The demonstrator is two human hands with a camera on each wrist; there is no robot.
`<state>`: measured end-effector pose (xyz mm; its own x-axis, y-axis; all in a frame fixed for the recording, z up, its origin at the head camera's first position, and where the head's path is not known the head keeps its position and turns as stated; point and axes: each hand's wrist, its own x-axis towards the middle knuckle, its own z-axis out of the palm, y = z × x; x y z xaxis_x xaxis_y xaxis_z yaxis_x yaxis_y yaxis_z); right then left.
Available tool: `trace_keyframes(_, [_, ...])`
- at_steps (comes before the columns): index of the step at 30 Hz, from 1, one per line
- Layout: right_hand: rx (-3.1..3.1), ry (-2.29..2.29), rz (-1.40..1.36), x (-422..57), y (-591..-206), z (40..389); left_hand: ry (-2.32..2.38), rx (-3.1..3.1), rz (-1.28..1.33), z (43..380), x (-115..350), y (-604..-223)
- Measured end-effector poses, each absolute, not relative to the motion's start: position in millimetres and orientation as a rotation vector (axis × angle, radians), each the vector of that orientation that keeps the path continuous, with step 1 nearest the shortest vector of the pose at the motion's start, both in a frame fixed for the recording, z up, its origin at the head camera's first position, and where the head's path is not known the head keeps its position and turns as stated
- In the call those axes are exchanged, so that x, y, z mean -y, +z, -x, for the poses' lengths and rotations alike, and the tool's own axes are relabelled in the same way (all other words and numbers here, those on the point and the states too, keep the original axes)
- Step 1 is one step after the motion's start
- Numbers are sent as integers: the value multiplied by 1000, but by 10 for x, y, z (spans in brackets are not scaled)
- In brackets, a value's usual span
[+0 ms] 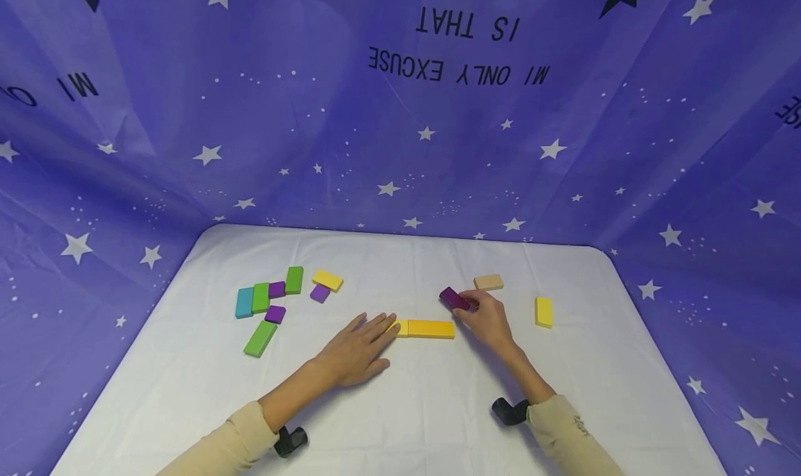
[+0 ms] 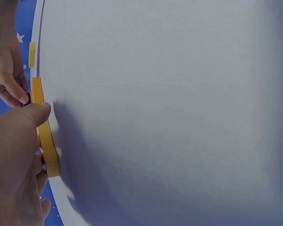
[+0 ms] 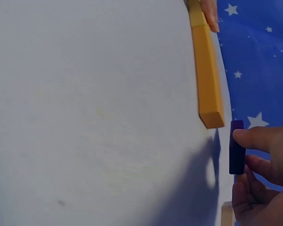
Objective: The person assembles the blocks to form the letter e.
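Between the thumb and fingers of my right hand point(image 1: 488, 319) is a dark purple block point(image 1: 452, 297), pinched at one end. The right wrist view shows the thumb on the broad side of this purple block point(image 3: 237, 160). My left hand point(image 1: 358, 352) lies palm down with straight fingers, its fingertips resting on a yellow block point(image 1: 403, 329) and covering part of it. End to end with that block is a longer orange block point(image 1: 432, 329), reaching toward the right hand. The purple block is just beyond the orange block's right end.
At the left lie green point(image 1: 294, 281), teal point(image 1: 245, 303) and small purple point(image 1: 275, 314) blocks. A yellow block point(image 1: 328, 280) touches a purple one behind the left hand. Beyond the right hand is a tan block point(image 1: 488, 282); farther right, another yellow block point(image 1: 544, 312). White cloth point(image 1: 400, 420) covers the table.
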<state>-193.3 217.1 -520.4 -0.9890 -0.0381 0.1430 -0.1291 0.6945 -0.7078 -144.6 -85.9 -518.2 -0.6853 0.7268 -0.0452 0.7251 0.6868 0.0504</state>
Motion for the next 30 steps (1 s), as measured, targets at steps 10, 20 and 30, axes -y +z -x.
trace_keyframes(10, [2808,1157,-126,-2123,-5310,1909,82,-2830,-1230,1442,866,-5178])
trace_keyframes(20, [2827,1197,-101,-2127,-5321,1908,62,-2831,-1223,1438,864,-5185])
trace_keyframes(30, [2822,1268,-135,-2131,-5320,1891,72,-2833,-1231,1434,858,-5173])
